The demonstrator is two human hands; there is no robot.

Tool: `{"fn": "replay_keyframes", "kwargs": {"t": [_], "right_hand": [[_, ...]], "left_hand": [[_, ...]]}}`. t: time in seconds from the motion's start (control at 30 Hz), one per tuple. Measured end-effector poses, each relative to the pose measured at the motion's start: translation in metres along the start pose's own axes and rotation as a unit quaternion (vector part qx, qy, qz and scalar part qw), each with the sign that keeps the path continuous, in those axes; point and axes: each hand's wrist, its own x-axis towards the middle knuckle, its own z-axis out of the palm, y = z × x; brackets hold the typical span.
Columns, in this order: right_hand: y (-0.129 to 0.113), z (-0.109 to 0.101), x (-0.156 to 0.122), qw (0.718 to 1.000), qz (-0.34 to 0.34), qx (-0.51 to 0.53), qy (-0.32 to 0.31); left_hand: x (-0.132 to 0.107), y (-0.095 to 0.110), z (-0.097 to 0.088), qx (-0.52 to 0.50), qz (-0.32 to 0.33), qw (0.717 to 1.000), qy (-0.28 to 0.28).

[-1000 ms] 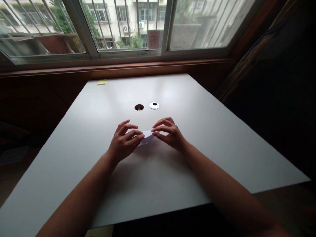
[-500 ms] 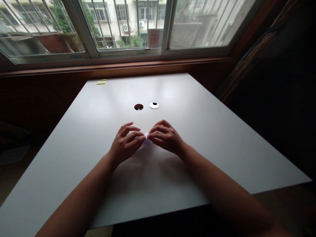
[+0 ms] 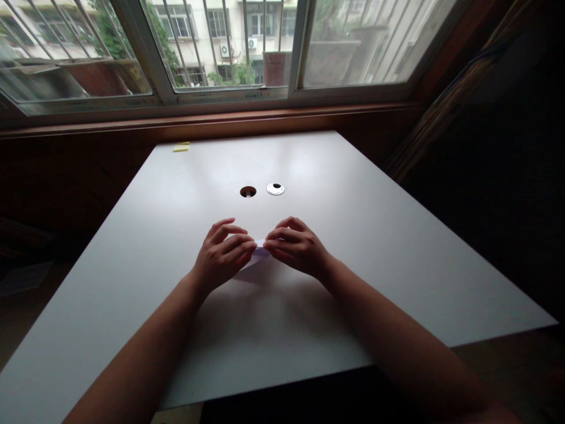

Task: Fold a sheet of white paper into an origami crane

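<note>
Left hand [image 3: 224,252] and right hand [image 3: 299,245], both pinched narrow, hold pale paper [image 3: 260,251] between them.

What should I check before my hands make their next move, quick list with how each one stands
1. Left hand pinching the white paper: ok.
2. Right hand pinching it too: ok.
3. Paper clear of the round hole: ok, the hole lies beyond the hands.
4. Hole covered: not ok, it's open, with the round disc beside it.
5. Paper edges aligned: cannot tell, fingers hide much.
</note>
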Motion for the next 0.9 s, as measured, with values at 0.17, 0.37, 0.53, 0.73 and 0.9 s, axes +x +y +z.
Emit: {"fn": "replay_keyframes", "kwargs": {"t": [0.17, 0.37, 0.53, 0.73, 0.9], "right_hand": [[0.004, -0.005, -0.003, 1.000, 0.016, 0.018, 0.017], [0.007, -0.010, -0.006, 0.998, 0.029, 0.031, 0.042], [0.010, -0.015, -0.009, 0.998, 0.040, 0.031, 0.047], [0.014, -0.020, -0.010, 0.997, 0.028, 0.012, 0.075], [0.016, -0.021, -0.010, 0.995, 0.015, 0.006, 0.101]], "left_hand": [[-0.001, -0.005, -0.001, 0.009, -0.011, 1.000, 0.011], [-0.003, -0.013, -0.004, 0.053, -0.016, 0.998, 0.042], [-0.005, -0.020, -0.006, 0.043, -0.050, 0.997, 0.042], [-0.005, -0.026, -0.007, 0.070, -0.032, 0.995, 0.064], [-0.005, -0.026, -0.008, 0.088, -0.018, 0.993, 0.080]]}}
